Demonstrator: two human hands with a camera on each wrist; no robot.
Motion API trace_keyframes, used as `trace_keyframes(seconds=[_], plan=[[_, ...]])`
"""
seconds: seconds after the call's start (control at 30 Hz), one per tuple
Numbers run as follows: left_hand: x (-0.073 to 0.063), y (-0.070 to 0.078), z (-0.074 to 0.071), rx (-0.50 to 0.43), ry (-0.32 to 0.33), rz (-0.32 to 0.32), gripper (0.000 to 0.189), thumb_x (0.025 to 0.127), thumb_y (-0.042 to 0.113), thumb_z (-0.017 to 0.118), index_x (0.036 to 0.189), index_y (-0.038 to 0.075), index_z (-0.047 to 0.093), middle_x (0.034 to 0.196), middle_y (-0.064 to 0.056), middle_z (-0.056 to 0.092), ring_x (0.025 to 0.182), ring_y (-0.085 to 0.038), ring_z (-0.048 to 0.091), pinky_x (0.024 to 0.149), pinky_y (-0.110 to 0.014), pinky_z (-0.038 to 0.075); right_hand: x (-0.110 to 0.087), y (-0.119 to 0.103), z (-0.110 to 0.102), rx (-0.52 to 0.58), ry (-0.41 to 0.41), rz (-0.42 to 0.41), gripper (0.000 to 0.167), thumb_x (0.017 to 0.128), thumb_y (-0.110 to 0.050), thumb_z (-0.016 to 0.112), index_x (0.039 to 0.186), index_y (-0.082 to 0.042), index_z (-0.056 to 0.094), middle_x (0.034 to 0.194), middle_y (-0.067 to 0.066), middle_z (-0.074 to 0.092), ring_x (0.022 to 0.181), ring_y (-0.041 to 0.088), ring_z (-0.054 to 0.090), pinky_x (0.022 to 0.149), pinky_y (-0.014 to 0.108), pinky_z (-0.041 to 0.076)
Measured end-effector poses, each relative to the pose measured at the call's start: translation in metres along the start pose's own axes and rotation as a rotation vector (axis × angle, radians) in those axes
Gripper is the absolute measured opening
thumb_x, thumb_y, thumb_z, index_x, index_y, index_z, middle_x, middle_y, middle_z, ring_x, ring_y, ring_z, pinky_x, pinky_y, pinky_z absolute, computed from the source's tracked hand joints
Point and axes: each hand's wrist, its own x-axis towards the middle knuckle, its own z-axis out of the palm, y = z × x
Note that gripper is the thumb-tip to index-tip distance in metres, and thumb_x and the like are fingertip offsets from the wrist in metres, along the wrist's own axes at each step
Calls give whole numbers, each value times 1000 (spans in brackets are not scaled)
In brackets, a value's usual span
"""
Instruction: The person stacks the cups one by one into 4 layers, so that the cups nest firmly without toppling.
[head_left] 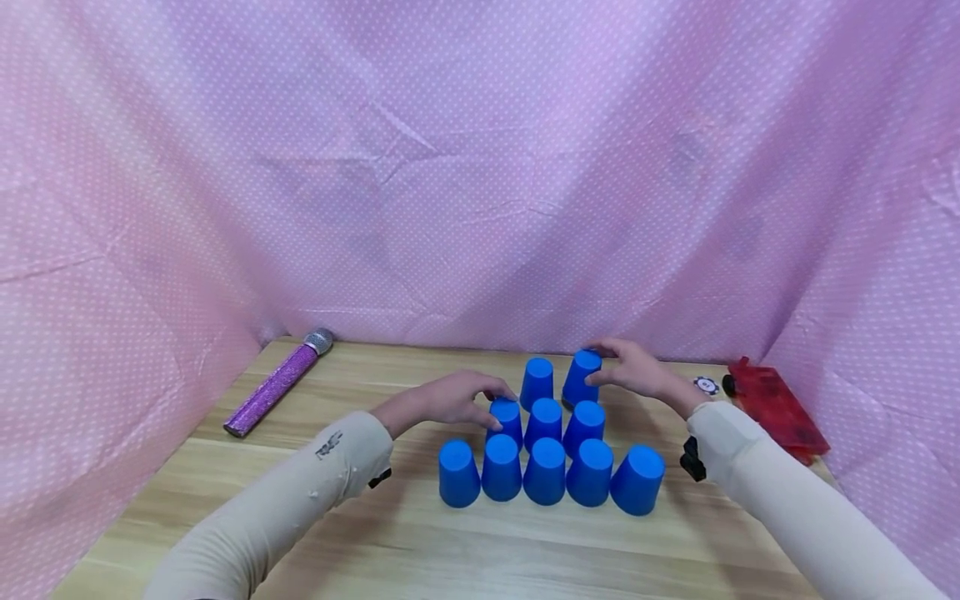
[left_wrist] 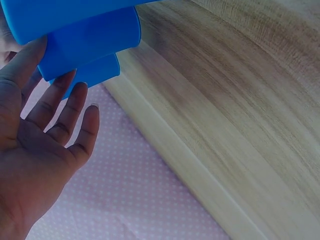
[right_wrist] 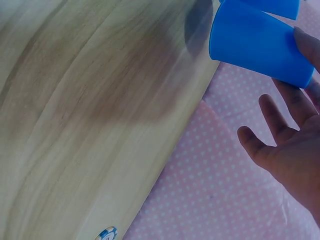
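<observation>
Several blue cups stand upside down on the table in three rows. My left hand (head_left: 459,397) is at the left end of the middle row, its thumb and fingers pinching the top of a blue cup (head_left: 506,423). Seen in the left wrist view, the outer fingers (left_wrist: 88,125) stay spread and off the cup. At the back right, my right hand (head_left: 632,367) grips another blue cup (right_wrist: 260,45) near its closed end, and this cup leans slightly. Beside it stands one more back-row cup (head_left: 537,385). The front-row cups (head_left: 544,473) are untouched.
A purple glittery microphone (head_left: 277,385) lies at the left of the wooden table (head_left: 420,550). On the right are a poker chip (head_left: 706,385) and a red translucent object (head_left: 780,412). Pink dotted cloth (head_left: 480,183) hangs behind and at both sides.
</observation>
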Motion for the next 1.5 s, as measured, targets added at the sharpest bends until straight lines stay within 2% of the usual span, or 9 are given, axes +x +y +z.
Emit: trace_keyframes(seconds=[0.13,0.37,0.53,0.77,1.2,1.37,1.5], plan=[[0,1,-1,-5,2,17,46,91,34,75,133,23,62,126,6,68,125,-18,60,108,-46,48,3,-2,2,5,-24,-7,60,91,-20,74,142,0,50,140,25,58,133,47,50,106,63,43],[0,2,-2,12,-4,12,47,91,35,75,135,25,61,128,7,67,125,-16,59,107,-43,49,4,-3,5,21,-55,3,59,91,-17,72,142,1,48,139,26,57,132,48,50,104,66,44],[0,2,-2,13,-6,19,46,90,33,75,134,25,62,127,7,67,125,-16,59,107,-45,49,5,-1,8,11,-55,-1,58,91,-16,73,142,0,49,138,25,58,131,47,51,103,66,45],[-1,3,-4,14,-9,9,46,90,34,75,134,25,62,127,8,67,125,-16,59,107,-43,50,3,-1,11,8,-48,39,60,90,-18,74,143,-7,50,142,21,56,134,47,49,104,66,44],[0,2,-2,40,-12,6,47,90,36,75,134,26,61,127,8,67,125,-16,59,105,-40,50,3,-1,13,27,-73,44,62,91,-21,73,145,-4,48,143,22,55,135,47,47,104,64,45],[1,1,-3,47,-16,2,46,91,36,74,134,26,61,127,8,67,125,-15,58,105,-40,50,-2,-4,2,10,-38,7,61,93,-25,71,145,-6,48,144,23,54,136,47,46,107,66,40],[1,1,-3,44,-16,-4,46,91,37,74,134,26,61,127,8,67,126,-16,58,106,-41,50,-17,-9,-8,-17,16,-34,56,95,-25,68,145,-8,48,142,22,56,134,44,48,107,68,38]])
